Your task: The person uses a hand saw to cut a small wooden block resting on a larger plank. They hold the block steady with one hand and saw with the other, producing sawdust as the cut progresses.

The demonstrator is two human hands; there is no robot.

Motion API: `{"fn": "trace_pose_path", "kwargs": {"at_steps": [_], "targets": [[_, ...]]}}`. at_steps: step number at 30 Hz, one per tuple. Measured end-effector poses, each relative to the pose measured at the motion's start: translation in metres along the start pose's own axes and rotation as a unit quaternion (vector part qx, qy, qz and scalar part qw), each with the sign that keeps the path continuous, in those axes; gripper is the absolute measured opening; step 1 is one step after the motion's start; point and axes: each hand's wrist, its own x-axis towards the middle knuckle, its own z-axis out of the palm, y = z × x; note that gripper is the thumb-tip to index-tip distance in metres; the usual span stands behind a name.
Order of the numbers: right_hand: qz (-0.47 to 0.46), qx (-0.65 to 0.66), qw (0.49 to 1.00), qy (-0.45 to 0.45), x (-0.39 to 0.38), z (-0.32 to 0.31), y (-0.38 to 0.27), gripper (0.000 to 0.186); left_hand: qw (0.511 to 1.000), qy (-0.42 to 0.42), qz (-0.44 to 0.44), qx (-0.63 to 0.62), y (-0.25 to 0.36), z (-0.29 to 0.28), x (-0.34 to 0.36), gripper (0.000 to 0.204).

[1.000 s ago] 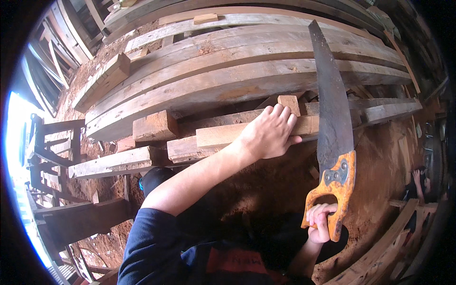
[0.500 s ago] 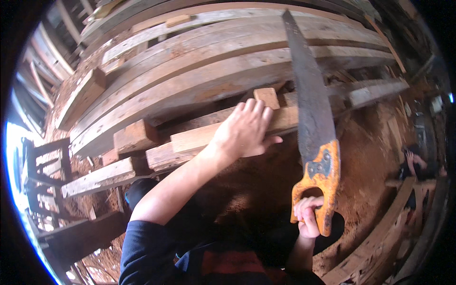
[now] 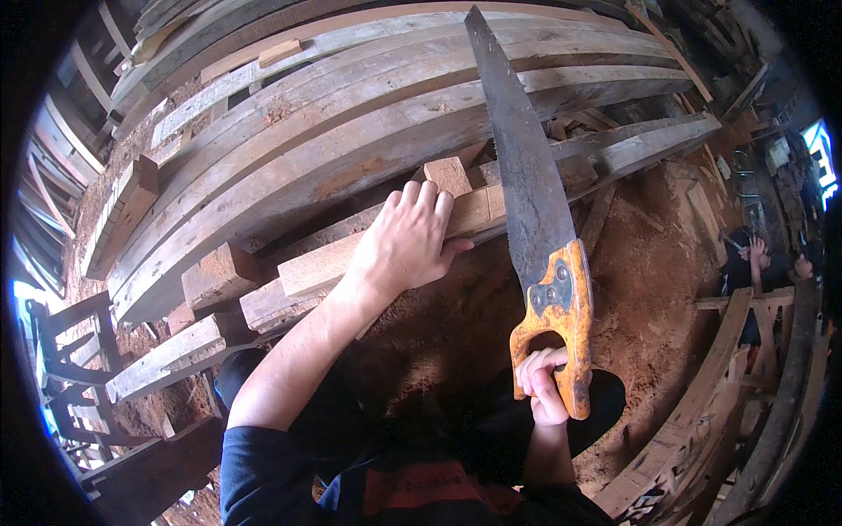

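Note:
My left hand (image 3: 399, 238) presses on a pale squared wooden piece (image 3: 320, 266), its fingers curled over the far edge and its thumb on the near side. Just beyond the fingertips is a small wood block (image 3: 448, 176). My right hand (image 3: 541, 377) is closed through the orange, worn handle of a handsaw (image 3: 529, 162). The saw's long dark blade points away from me, its toothed edge to the left. It crosses over the right end of the wooden piece; whether the teeth touch the wood I cannot tell.
Long weathered beams (image 3: 351, 167) lie side by side beyond my hands. A short block (image 3: 221, 275) and a grey timber (image 3: 175, 355) sit to the left. Reddish sawdust (image 3: 653, 263) covers the ground. At the far right is another person (image 3: 756, 254), near curved timbers (image 3: 693, 412).
The whole view has shifted, so the wood, the saw and my hands appear farther left. Both hands keep their holds, and the blade stays over the wooden piece's right end.

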Motion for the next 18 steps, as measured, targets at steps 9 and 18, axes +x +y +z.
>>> {"fn": "trace_pose_path", "kwargs": {"at_steps": [9, 18], "targets": [[-0.007, 0.017, 0.999, 0.038, -0.0040, -0.0006, 0.0081, 0.015, 1.000, 0.006, 0.002, -0.004, 0.0015, -0.0012, 0.0004, 0.059], [0.012, -0.081, 0.995, 0.049, -0.0056, -0.0011, 0.0048, 0.009, 1.000, 0.005, -0.002, -0.004, 0.0018, 0.0006, 0.0010, 0.058]]}}
